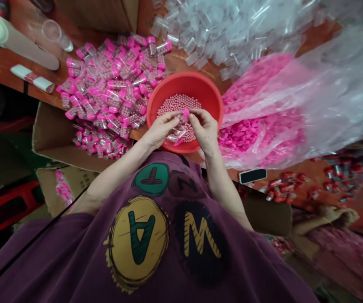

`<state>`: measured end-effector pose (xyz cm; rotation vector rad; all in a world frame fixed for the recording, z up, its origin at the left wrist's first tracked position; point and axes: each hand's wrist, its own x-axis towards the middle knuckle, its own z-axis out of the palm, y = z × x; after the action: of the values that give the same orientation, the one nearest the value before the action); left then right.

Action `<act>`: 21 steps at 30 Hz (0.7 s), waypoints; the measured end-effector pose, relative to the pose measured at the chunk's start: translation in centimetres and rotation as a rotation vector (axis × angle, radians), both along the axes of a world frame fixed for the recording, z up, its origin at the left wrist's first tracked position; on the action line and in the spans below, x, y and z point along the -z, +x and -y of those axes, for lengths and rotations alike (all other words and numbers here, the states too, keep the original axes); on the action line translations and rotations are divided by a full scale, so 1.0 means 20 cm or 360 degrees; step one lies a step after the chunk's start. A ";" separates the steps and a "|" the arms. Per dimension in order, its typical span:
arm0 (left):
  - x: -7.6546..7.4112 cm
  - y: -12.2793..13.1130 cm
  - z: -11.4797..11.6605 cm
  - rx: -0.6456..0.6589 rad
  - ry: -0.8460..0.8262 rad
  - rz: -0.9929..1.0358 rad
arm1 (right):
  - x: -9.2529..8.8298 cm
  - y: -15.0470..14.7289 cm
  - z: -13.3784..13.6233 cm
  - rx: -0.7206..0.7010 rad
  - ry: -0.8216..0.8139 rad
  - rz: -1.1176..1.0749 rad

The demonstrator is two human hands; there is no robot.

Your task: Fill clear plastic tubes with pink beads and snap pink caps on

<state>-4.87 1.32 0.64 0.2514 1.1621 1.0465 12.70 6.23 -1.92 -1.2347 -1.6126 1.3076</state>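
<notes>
Over the red bowl (186, 80) of small pink beads (178, 102), my left hand (161, 131) is closed around a small clear bottle (181, 121) that holds beads. My right hand (206, 130) pinches the bright pink cap (185, 113) at the bottle's top. Whether the cap is fully seated cannot be seen. Just below the fingers of my left hand lies another clear bottle (177, 136) with a bit of pink beside it; I cannot tell if the hand also holds it.
Pink-capped, bead-filled bottles (115, 84) heap up on the left, with more in a cardboard box (52, 134). Clear empty bottles (219, 29) are piled behind. A plastic bag (323, 101) of pink caps (251, 130) lies right, near a phone (252, 176). Another person's arm (314, 221) shows lower right.
</notes>
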 end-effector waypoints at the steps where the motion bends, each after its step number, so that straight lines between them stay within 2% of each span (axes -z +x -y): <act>1: 0.00 0.02 -0.01 0.0038 0.0008 -0.0006 | -0.03 0.01 0.01 0.0044 0.0048 0.0056; 5: 0.00 0.07 -0.03 0.0143 0.0054 0.0017 | -0.12 0.05 0.06 0.0151 0.0218 0.0205; 11: -0.01 0.14 -0.04 0.0223 0.0104 0.0170 | -0.20 0.12 0.12 0.0160 0.0398 0.0344; 17: -0.05 0.19 -0.05 0.0250 0.0073 0.0270 | -0.19 0.13 0.14 0.0254 0.0432 0.0408; 21: -0.04 0.19 -0.04 0.0262 0.0054 0.0304 | -0.16 0.13 0.16 0.0322 0.0398 0.0374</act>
<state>-0.98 2.10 1.46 0.2631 0.9366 0.9246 15.39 3.10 1.27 -1.3908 -1.7017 0.8330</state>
